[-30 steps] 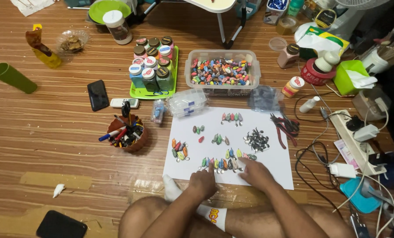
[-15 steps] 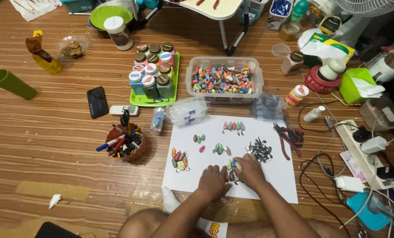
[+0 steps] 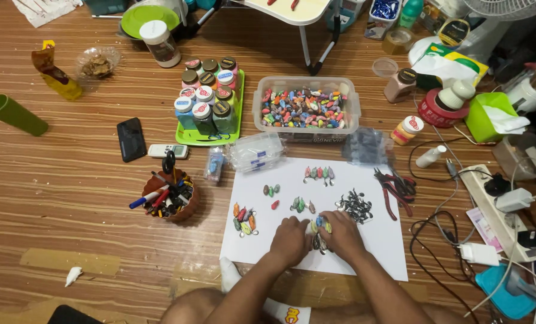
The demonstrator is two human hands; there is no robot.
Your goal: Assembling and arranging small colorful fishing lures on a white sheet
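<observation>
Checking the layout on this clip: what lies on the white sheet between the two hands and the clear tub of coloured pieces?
In the head view, between the hands and the tub lie small clusters of coloured pieces on the white sheet.

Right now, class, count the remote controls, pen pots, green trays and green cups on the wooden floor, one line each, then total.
White remote control: 1
Pen pot: 1
Green tray: 1
Green cup: 1
Total: 4

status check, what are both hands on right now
Left hand and right hand knuckles-up on white sheet, over small coloured pieces. Grip unclear. Metal bits and pliers lie to the right.
</observation>
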